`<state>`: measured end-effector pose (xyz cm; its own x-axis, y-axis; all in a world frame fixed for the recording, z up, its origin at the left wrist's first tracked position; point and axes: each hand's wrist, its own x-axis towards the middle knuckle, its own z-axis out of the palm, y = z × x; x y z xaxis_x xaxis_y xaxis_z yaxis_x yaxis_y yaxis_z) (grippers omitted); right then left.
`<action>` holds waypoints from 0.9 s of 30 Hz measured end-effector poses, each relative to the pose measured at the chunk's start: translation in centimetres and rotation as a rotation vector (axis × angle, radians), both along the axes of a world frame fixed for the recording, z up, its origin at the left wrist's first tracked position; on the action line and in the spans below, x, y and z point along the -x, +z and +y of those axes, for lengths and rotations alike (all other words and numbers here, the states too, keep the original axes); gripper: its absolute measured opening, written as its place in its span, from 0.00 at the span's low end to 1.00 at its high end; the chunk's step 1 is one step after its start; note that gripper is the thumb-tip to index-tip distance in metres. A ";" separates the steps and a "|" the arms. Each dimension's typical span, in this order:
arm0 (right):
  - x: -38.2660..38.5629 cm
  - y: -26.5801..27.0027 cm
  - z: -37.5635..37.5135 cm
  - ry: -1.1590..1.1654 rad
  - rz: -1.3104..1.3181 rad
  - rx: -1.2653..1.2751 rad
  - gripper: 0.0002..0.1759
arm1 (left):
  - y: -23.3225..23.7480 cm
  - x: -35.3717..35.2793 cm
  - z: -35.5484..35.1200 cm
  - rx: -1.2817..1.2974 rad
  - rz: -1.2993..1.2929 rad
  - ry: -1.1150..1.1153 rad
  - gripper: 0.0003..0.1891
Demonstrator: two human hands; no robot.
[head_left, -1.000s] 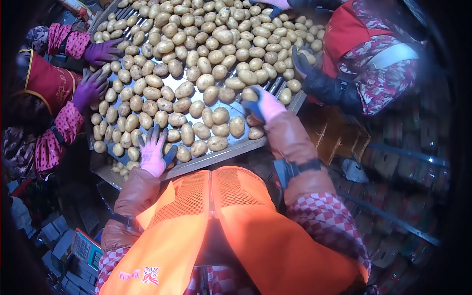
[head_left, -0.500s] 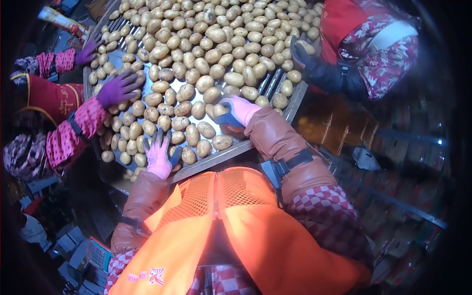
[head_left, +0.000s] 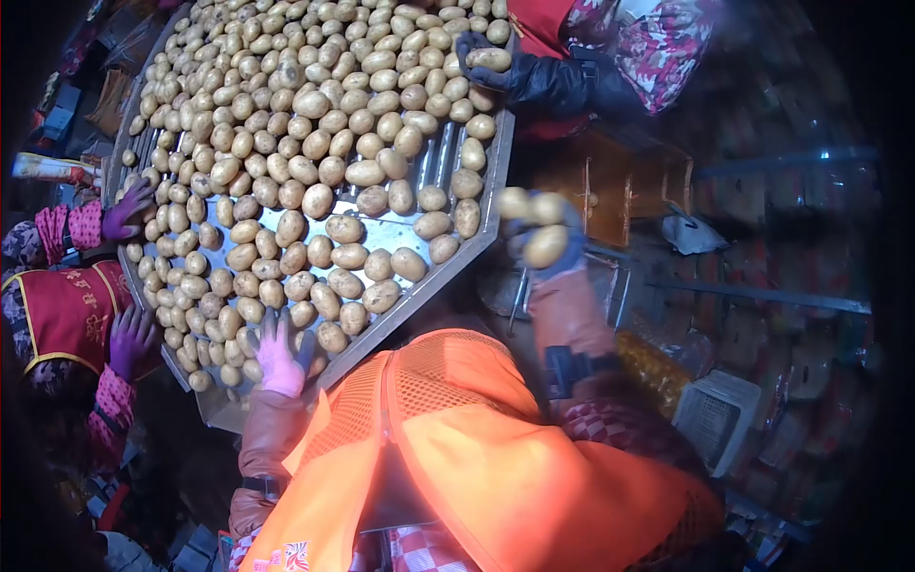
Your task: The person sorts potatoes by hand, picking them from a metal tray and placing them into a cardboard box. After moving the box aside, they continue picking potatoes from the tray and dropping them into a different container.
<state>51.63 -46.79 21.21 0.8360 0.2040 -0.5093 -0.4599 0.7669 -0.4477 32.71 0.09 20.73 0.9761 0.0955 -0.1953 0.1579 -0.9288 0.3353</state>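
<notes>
- Right hand [head_left: 558,255]: closed round three potatoes [head_left: 546,245], held off the table [head_left: 440,162], beyond its right edge and above a brown box [head_left: 620,191].
- Left hand [head_left: 281,357]: flat, fingers spread, resting on the table's near edge among the pile [head_left: 286,143]; it grips nothing.
- Judged progress: one handful lifted clear; most of the surface is still covered.
- A co-worker's dark glove [head_left: 481,67] holds a potato at the far right edge; purple gloves [head_left: 127,212] are at the left edge.
</notes>
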 end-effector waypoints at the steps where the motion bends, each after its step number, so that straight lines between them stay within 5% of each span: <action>1: -0.3 0.3 -4.0 -0.173 0.019 0.046 0.19 | -0.3 -0.2 -0.1 0.007 -0.005 0.001 0.37; 4: -1.3 0.1 -14.6 -0.548 -0.001 0.407 0.20 | 0.0 -0.7 -0.6 -0.020 0.004 0.046 0.34; 6: -1.9 -2.1 -17.8 -0.340 -0.124 1.130 0.21 | 0.5 -1.0 -0.1 0.077 -0.142 0.010 0.27; 8: -3.3 -4.1 -17.3 -0.132 -0.173 1.568 0.22 | 2.4 -2.5 -1.8 0.078 -0.145 0.031 0.23; 10: -3.7 -5.1 -13.7 -0.098 -0.199 1.489 0.23 | 2.9 -4.1 -3.0 0.140 -0.227 -0.080 0.25; 12: -3.9 -6.4 -9.2 -0.143 -0.169 0.786 0.24 | 2.0 -4.4 -2.8 0.047 -0.271 -0.176 0.26; 13: -3.9 -5.9 -6.4 -0.141 -0.065 0.236 0.26 | 1.4 -4.0 -2.2 -0.039 -0.272 -0.192 0.26; 15: -4.9 -7.9 -2.4 0.312 -0.443 0.102 0.26 | -0.2 -1.4 1.0 -0.093 -0.280 -0.064 0.29; 16: -4.4 -2.1 3.6 0.244 -0.127 0.230 0.26 | -0.5 0.4 1.9 -0.113 -0.259 0.024 0.29; 21: -5.6 4.1 16.4 0.632 -0.214 0.649 0.40 | -0.9 5.5 2.7 -0.210 -0.149 0.490 0.29; 22: -5.5 3.4 18.4 0.675 -0.305 0.576 0.38 | -2.1 4.8 2.8 0.040 -0.110 0.613 0.30; 24: -5.9 1.9 22.4 0.790 -0.423 0.654 0.36 | -2.9 3.2 0.8 0.229 -0.052 0.594 0.31; 27: -8.4 1.0 27.1 0.933 -0.807 0.949 0.30 | -1.3 3.2 -1.1 0.084 -0.150 0.346 0.30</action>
